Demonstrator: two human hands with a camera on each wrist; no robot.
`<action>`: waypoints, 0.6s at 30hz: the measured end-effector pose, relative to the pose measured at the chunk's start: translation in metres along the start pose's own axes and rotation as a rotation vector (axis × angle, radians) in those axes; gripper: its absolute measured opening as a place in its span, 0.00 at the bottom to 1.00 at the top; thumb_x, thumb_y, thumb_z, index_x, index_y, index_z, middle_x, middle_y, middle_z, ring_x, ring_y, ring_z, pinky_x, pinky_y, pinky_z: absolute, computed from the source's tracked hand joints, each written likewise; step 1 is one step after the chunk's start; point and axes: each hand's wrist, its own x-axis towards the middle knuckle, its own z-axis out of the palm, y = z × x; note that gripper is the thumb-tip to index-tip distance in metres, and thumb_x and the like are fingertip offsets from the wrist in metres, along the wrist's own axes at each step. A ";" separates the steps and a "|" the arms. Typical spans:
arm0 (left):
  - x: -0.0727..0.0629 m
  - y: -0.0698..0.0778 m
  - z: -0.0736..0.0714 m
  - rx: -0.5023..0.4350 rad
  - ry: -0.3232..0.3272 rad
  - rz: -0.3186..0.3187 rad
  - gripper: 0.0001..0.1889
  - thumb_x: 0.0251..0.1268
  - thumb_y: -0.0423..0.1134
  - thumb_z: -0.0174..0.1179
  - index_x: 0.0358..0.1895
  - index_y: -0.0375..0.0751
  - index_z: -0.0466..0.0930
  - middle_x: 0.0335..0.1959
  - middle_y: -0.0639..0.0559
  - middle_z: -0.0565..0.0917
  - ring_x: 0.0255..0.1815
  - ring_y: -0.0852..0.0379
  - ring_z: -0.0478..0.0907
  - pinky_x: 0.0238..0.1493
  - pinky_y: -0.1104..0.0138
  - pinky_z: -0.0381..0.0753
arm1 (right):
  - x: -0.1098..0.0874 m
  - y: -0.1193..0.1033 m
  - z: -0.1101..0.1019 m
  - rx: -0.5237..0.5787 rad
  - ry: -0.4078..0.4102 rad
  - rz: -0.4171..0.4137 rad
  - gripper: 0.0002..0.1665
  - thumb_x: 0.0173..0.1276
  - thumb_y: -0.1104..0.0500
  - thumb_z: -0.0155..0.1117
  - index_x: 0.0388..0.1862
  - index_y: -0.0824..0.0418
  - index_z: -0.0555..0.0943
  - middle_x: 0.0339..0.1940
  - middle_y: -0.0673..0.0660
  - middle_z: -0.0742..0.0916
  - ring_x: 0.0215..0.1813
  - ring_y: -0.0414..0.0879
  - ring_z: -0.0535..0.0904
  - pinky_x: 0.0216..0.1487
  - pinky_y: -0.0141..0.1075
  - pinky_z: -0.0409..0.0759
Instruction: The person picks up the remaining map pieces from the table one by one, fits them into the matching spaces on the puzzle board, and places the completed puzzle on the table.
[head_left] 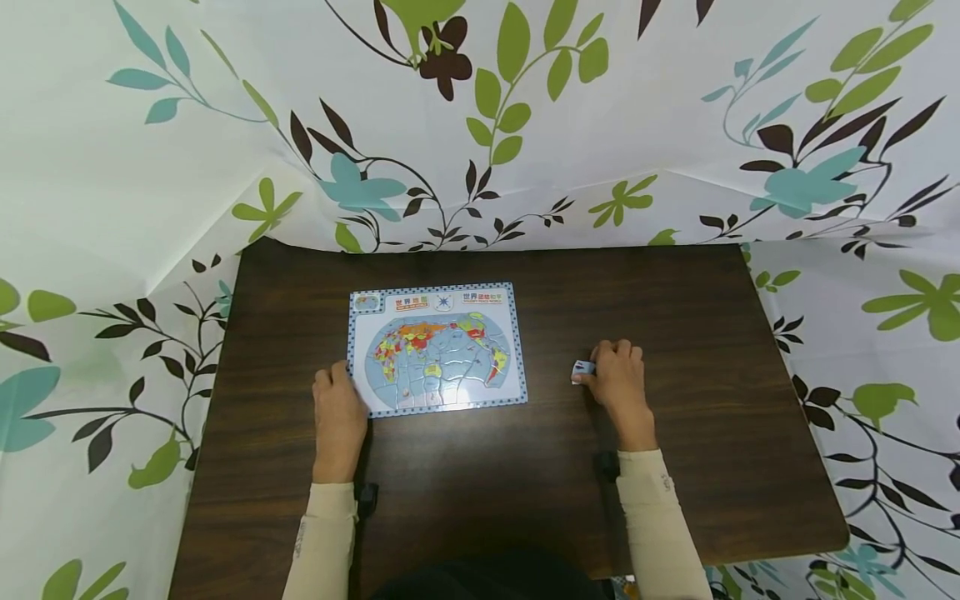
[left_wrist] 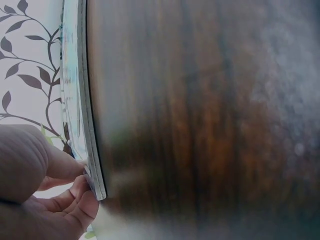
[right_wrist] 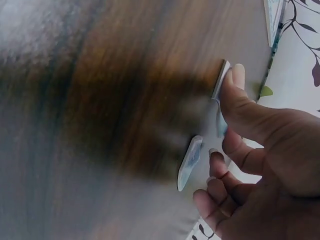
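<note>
A world map jigsaw puzzle (head_left: 438, 350) lies on the dark wooden table, its blue-checked border around an oval map of joined pieces. My left hand (head_left: 339, 421) is at its near left corner. The left wrist view shows the thumb and fingertips (left_wrist: 89, 205) pinching the puzzle's edge (left_wrist: 94, 145). Right of the puzzle, my right hand (head_left: 619, 383) reaches down to the tabletop. Between its thumb and index finger it pinches a small puzzle piece (right_wrist: 221, 82). A second pale blue piece (right_wrist: 190, 162) lies beside the curled fingers in the right wrist view.
The brown table (head_left: 705, 400) ends at a back edge against a white cloth (head_left: 600, 208) printed with leaves and flowers. Dark bands with small devices (head_left: 367, 498) sit at both wrists, over pale sleeves.
</note>
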 end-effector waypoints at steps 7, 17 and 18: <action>0.000 0.001 -0.001 0.008 0.000 -0.001 0.20 0.81 0.24 0.51 0.70 0.21 0.68 0.58 0.24 0.71 0.59 0.30 0.70 0.58 0.38 0.79 | 0.001 0.000 -0.001 0.112 -0.013 0.017 0.26 0.67 0.56 0.80 0.51 0.70 0.76 0.48 0.71 0.84 0.50 0.66 0.78 0.54 0.58 0.77; 0.000 0.001 0.000 0.006 0.003 0.002 0.19 0.83 0.25 0.49 0.70 0.21 0.69 0.57 0.25 0.71 0.58 0.30 0.70 0.56 0.39 0.80 | 0.003 -0.007 -0.015 0.294 0.027 0.004 0.08 0.73 0.64 0.73 0.45 0.68 0.84 0.43 0.67 0.90 0.39 0.56 0.86 0.40 0.45 0.83; 0.000 0.001 0.000 0.006 0.005 0.002 0.19 0.83 0.25 0.49 0.70 0.21 0.69 0.57 0.25 0.71 0.58 0.30 0.70 0.56 0.39 0.80 | 0.004 -0.008 -0.016 0.301 0.029 -0.004 0.07 0.74 0.64 0.72 0.44 0.67 0.85 0.42 0.66 0.90 0.39 0.55 0.86 0.40 0.44 0.83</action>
